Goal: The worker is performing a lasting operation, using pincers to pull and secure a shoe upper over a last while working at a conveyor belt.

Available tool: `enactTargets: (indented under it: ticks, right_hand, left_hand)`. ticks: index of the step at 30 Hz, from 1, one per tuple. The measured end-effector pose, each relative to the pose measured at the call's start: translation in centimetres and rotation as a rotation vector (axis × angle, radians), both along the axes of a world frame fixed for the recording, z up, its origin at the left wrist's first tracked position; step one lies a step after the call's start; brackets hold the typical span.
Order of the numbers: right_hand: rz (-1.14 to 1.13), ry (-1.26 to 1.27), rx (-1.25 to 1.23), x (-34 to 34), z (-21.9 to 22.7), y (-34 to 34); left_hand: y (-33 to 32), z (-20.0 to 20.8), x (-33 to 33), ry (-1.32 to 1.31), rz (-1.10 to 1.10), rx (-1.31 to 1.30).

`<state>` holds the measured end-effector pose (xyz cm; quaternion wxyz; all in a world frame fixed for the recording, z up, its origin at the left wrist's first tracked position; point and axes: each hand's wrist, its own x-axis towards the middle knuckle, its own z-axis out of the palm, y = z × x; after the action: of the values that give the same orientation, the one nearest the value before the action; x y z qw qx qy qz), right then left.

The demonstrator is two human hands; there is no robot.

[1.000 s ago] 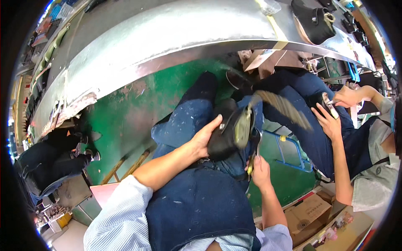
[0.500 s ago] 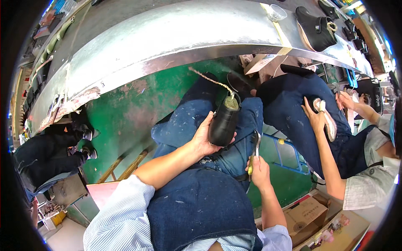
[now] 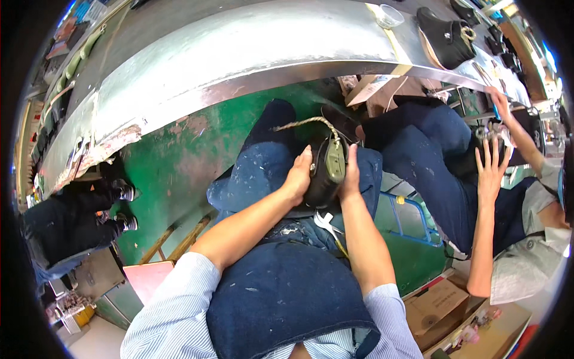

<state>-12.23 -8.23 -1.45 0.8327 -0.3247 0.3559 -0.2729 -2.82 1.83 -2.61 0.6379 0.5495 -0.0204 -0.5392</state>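
Observation:
Over my knees I hold a black ankle boot with a green shoe last filling its opening. A braided cord trails from the last's top toward the left. My left hand is pressed along the boot's left side. On the opposite side my right hand grips it, so the boot sits between both palms. Close below, a shiny metal tool with a forked head and yellow handle lies on my lap, untouched by either hand and partly hidden by my right forearm.
A metal-topped bench curves across the front, bearing another black boot and a clear plastic cup. At right sits a co-worker, one hand spread. A blue metal frame and cardboard box stand nearby.
My right hand has let go of the tool, now on my lap, and taken hold of the boot. The boot has turned, showing more of the last. The co-worker's hands have moved.

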Motion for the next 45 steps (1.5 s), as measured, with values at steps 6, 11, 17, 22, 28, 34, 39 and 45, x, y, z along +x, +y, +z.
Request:
enactTargets:
  ticks: [6,11,17,22,28,34,39,45]
  right_hand:
    - [0.019,0.387,0.223,2.9,-6.4,1.5]
    - [0.113,0.560,0.118,4.4,-5.3,0.0]
    - [0.073,0.518,0.068,4.8,-1.9,0.1]
    - [0.019,0.247,0.011,3.2,-3.2,0.4]
    - [0.069,0.083,-0.178,0.3,6.6,4.3]
    - [0.402,-0.132,-1.045,1.7,17.5,6.3]
    - [0.269,-0.145,-1.345,-1.5,19.1,3.1]
    - [0.413,0.582,-0.922,-9.7,8.2,1.9]
  left_hand:
    - [0.2,0.3,1.8,0.220,-0.132,0.249]
    - [-1.7,-0.3,2.0,0.361,0.047,0.251]
    - [-2.8,0.0,2.8,0.512,0.029,0.170]
    - [-1.2,0.6,1.8,0.222,-0.002,-0.055]
    - [6.3,11.5,0.6,-0.841,-0.565,0.049]
    - [13.0,18.5,4.8,-0.549,-0.213,-0.414]
    - [11.1,24.8,10.7,0.027,0.015,-0.567]
    - [-3.9,28.9,18.1,-0.484,0.132,-0.587]
